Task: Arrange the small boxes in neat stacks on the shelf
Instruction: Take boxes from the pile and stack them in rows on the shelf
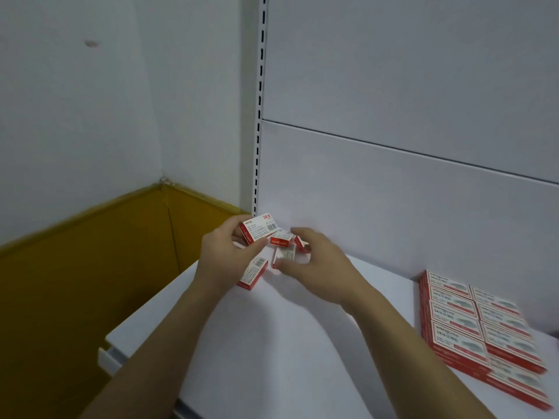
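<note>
A person sorts small boxes on a white shelf (272, 343). The left hand (223, 258) pinches one red-and-white box (258, 228) between thumb and fingers, lifted just above the shelf's back corner. The right hand (314, 258), fingers loosely spread, reaches over the loose boxes (284, 255) lying jumbled there; whether it has hold of one cannot be told through the blur. Well apart, at the right, stacks (478, 328) sit in tidy rows. The job looks largely done: apparently four scattered boxes, plus the one in hand, remain to be stacked.
</note>
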{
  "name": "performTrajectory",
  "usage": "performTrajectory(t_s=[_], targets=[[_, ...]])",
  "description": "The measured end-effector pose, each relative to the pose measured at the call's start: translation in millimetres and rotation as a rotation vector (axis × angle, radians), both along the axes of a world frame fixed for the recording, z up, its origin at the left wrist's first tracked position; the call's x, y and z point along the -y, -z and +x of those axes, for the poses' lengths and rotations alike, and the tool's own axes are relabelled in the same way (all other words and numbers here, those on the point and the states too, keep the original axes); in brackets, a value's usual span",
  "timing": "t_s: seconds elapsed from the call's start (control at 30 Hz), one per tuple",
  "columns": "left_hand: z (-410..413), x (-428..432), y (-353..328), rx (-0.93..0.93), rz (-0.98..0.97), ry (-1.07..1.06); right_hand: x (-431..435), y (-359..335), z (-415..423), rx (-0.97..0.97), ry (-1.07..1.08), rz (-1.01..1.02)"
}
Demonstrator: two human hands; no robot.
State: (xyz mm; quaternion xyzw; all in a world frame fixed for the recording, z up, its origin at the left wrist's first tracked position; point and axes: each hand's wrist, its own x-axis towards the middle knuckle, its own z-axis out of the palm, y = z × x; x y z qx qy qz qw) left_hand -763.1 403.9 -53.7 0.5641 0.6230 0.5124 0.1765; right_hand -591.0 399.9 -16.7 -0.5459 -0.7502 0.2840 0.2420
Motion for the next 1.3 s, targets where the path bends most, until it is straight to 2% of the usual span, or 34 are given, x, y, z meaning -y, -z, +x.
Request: performTrajectory(t_s=[0.13,0.3,0.5,0.73,0.9,1.13,1.3], targets=[[17,11,-16,0.061,-0.005,0.098,6,-20,19,-0.103,0.072,0.029],[48,17,-26,0.217,0.001,0.329,22,-31,54,-0.115,0.138,0.066],[110,23,-34,0.228,0.025,0.597,50,-34,107,-0.151,0.273,0.134],[195,38,-41,0.09,0.109,0.776,90,-36,170,-0.167,0.467,0.182],[246,50,-33,0.047,0.209,0.805,109,-27,206,-0.256,0.588,0.171],[262,53,-3,-0.149,0.3,0.792,121,3,230,-0.487,0.565,0.063],[251,50,3,-0.263,0.353,0.789,121,12,231,-0.54,0.493,0.054]])
